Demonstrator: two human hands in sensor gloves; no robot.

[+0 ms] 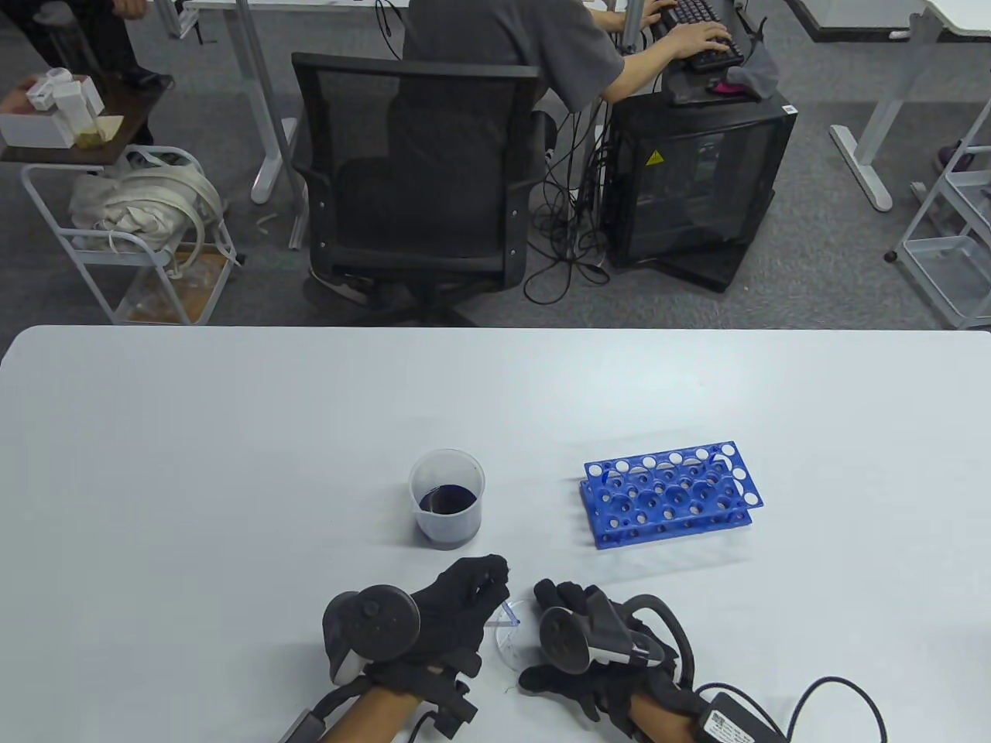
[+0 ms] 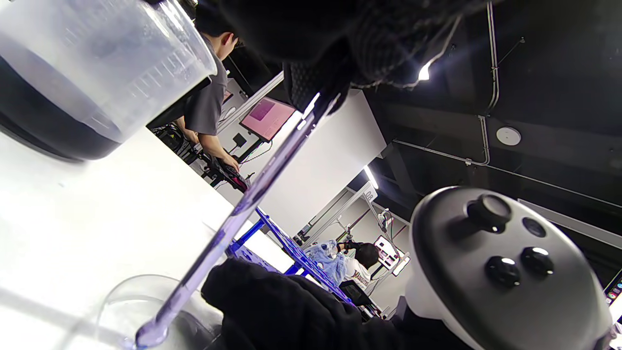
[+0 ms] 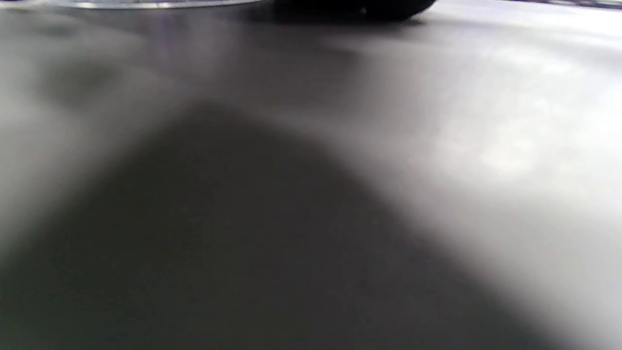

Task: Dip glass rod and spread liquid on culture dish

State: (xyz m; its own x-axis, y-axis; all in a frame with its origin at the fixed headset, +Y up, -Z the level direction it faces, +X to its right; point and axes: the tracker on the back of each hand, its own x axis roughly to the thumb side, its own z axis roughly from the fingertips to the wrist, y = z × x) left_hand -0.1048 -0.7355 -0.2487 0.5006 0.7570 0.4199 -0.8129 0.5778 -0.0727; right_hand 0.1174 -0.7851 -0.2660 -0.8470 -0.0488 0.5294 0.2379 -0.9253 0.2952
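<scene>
- Beaker (image 1: 447,499) of dark liquid stands on the table (image 1: 232,464) beyond the hands; likely light, tippy if knocked.
- Culture dish (image 1: 512,636) lies between the hands; thin, clear, probably slides easily. Right hand (image 1: 596,642) rests at its rim, grip unclear.
- Glass rod (image 2: 243,204): stiff, brittle, slick when wet. Left hand (image 1: 433,619) pinches its top end, tip down in the dish. Hold high, press lightly.

clear glass rod (image 2: 252,189), matt table (image 1: 232,464)
</scene>
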